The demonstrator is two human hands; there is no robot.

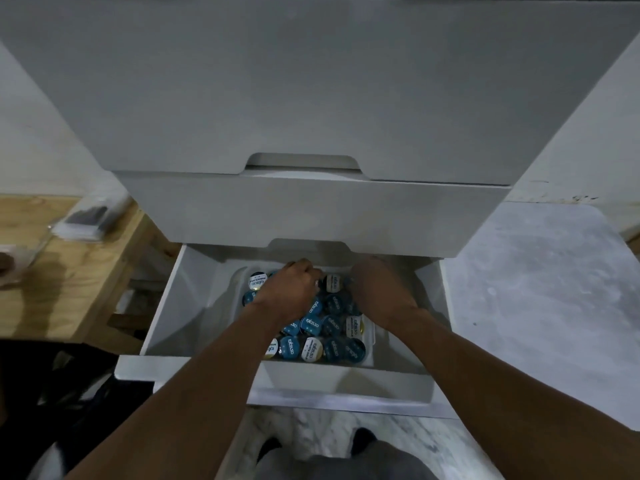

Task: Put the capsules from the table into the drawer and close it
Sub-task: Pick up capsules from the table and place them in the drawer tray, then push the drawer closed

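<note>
Reaching into the white cabinet (311, 98), the person has both arms down in its open drawer (180, 306), so the loading looks well along. The wooden counter (69, 271) at the left carries a blurred clear packet (86, 220); whether any capsules wait there cannot be told. Inside the drawer sits a white tray (370, 341), crowded with capsules (332, 344) in blue and white lids. The left hand (291, 289) and the right hand (384, 296) hang over the tray's far end, knuckles up and fingers turned down among the capsules. Those fingers are hidden, so I cannot tell if either holds one. Left to do, by my judgement: any last capsules, then pushing the drawer shut.
</note>
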